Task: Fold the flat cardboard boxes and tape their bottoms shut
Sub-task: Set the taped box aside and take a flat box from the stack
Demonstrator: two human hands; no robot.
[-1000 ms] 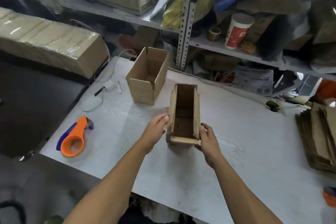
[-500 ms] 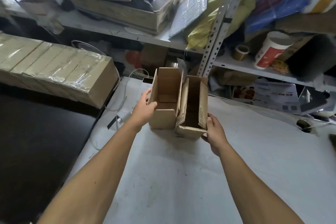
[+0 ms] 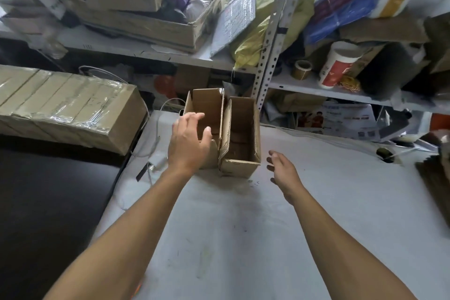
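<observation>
Two open-topped brown cardboard boxes, left and right, are set touching; left hand and right hand are kept loose, nothing held.

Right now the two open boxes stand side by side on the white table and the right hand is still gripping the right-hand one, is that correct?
Not quite. In the head view the right hand is open and clear of the right-hand box; it grips nothing. The two boxes do stand side by side on the white table.

Bare table near side – boxes & shelf post block the back.
</observation>
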